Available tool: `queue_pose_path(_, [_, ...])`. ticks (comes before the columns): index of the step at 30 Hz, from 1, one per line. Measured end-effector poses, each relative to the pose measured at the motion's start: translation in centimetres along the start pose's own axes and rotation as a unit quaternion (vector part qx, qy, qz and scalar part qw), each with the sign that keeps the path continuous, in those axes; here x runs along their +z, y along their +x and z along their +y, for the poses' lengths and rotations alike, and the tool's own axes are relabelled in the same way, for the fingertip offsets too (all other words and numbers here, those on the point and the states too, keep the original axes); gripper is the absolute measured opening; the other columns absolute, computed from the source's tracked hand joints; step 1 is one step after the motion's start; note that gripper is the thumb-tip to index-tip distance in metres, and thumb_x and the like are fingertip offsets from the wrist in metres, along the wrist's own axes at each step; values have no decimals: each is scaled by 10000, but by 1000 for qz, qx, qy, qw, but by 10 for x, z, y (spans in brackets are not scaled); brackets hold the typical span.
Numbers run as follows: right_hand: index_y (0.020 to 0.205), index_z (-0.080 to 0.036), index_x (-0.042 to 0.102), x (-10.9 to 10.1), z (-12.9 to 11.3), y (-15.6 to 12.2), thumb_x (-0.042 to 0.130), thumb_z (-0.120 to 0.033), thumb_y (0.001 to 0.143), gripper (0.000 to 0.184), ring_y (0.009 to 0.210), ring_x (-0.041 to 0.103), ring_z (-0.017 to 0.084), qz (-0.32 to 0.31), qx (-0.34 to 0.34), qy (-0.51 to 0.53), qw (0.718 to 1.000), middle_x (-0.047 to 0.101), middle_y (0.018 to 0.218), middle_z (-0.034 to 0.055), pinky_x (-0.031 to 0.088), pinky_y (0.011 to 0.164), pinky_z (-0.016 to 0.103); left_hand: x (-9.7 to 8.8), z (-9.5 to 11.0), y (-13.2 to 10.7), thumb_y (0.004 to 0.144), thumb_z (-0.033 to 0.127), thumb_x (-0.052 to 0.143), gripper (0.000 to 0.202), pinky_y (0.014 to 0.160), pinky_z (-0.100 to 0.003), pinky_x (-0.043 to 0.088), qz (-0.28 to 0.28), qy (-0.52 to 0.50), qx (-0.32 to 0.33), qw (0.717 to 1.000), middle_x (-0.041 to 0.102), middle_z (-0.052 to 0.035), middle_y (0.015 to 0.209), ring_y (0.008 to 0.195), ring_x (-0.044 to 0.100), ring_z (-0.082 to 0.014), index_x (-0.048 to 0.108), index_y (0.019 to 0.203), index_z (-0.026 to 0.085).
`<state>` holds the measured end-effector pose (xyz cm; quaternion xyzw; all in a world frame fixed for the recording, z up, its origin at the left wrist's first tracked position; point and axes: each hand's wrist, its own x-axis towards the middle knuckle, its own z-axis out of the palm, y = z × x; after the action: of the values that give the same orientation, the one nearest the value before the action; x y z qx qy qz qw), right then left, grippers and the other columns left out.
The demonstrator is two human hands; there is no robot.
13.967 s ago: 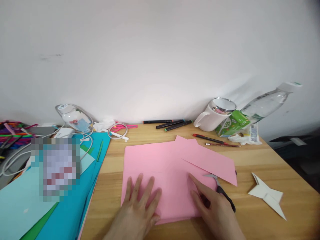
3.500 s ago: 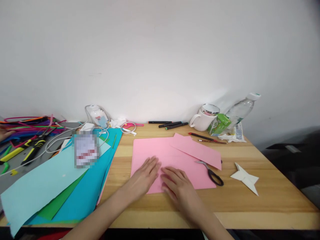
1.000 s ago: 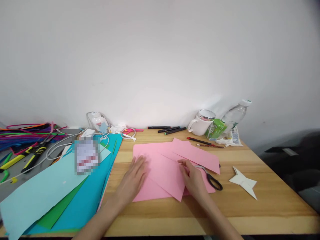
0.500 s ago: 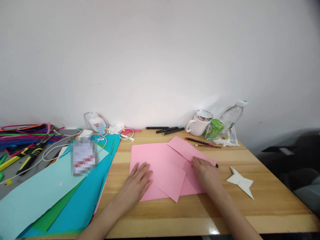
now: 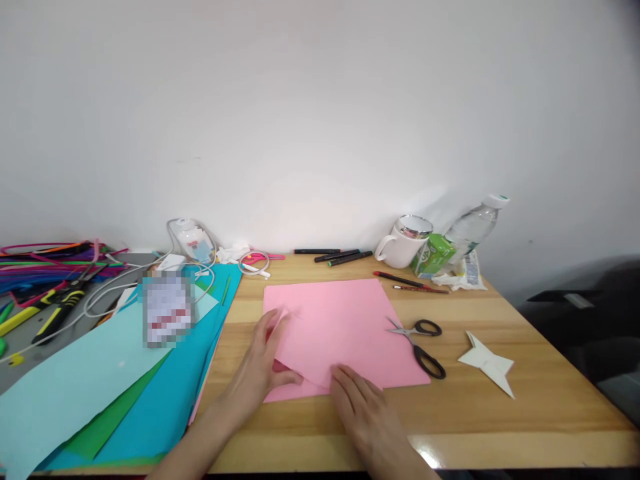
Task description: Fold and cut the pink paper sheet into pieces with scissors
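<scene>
A loose piece of pink paper [image 5: 306, 350] is raised a little at its left side over a larger pink sheet [image 5: 345, 303] lying on the table. My left hand [image 5: 260, 363] has hold of that raised side, its fingers curled at the upper left edge and its thumb near the lower edge. At the lower corner of the same piece, my right hand [image 5: 363, 407] is closed with its fingertips on the paper; its thumb is hidden. A pair of black-handled scissors [image 5: 417, 343] rests partly on the large sheet's right edge, blades slightly apart.
A white folded paper star [image 5: 487, 363] lies at right. Behind are a mug [image 5: 404, 243], a green carton [image 5: 434, 255], a plastic bottle [image 5: 473, 230], pencils [image 5: 410, 283] and black markers [image 5: 345, 257]. Blue sheets [image 5: 165, 400], a blurred-out device [image 5: 167, 310] and cables cover the left.
My right hand has moved left and toward me from the upper pink piece, which no longer covers the scissors. My left hand has gone from lying flat to lifting the paper's left side.
</scene>
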<state>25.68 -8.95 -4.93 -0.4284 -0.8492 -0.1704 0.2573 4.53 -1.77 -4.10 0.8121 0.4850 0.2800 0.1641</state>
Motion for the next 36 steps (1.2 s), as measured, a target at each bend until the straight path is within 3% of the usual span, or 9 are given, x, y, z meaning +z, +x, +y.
queue_pose_path(2, [971,-69,611,7,1,3,344,9,803,324,933,640,250,-9,11,2,1000,694,967,170,539,743,350,-2,-2,1,611,383,761,914,979,-486,403,-21,7,16,1000,212,-123,1419,1270,349,-347,242,1362,354])
queue_pose_path(8, [952,-81,643,16,8,14,397,22,748,336,962,628,256,-17,58,15,998,697,1016,140,551,720,330,6,-11,0,747,340,650,672,996,-527,362,93,89,11,992,307,-125,1347,1271,315,-345,319,1329,288])
queue_pose_path(15, [1028,-92,625,17,12,9,406,-14,812,318,1037,578,247,-35,68,57,995,670,1088,124,509,813,340,16,-24,-3,792,359,583,501,967,-472,421,91,84,7,992,435,-119,1276,1202,443,-301,434,1255,237])
queue_pose_path(19, [1094,-109,588,16,15,12,466,-114,849,273,1087,523,293,-47,136,36,989,611,1164,153,463,862,411,19,-25,-4,778,361,600,517,991,-484,391,94,84,-24,992,349,-149,1363,1269,362,-315,442,1245,205])
queue_pose_path(23, [1223,-79,491,12,30,21,667,-320,748,561,1107,473,360,-105,244,4,964,543,1222,210,436,847,467,20,-26,-3,758,371,616,532,997,-514,370,89,92,-30,991,384,-156,1363,1297,314,-333,458,1235,198])
queue_pose_path(27, [1229,-120,496,4,50,31,762,-368,620,709,992,523,352,-172,300,43,937,592,1107,177,442,774,434,20,-26,0,752,367,612,481,985,-510,384,93,94,-28,991,431,-158,1328,1265,365,-330,503,1183,184])
queue_pose_path(30, [1172,-149,553,0,60,32,744,-310,629,598,879,567,317,-162,320,60,931,617,948,135,442,716,388,18,-24,2,770,365,587,466,980,-511,386,94,96,-29,991,439,-152,1313,1249,382,-325,500,1190,183])
queue_pose_path(34, [920,-183,658,-4,73,21,554,-153,770,185,711,624,188,-120,328,94,932,624,841,63,461,620,273,17,-22,5,785,356,569,454,985,-520,375,89,100,-26,991,429,-138,1309,1246,378,-323,486,1200,192])
queue_pose_path(36, [793,-188,668,-12,87,11,502,-136,793,175,689,638,160,-92,329,115,933,640,805,43,480,612,245,16,-22,6,785,354,571,429,991,-514,371,85,103,-24,991,424,-141,1304,1245,375,-325,503,1172,184])
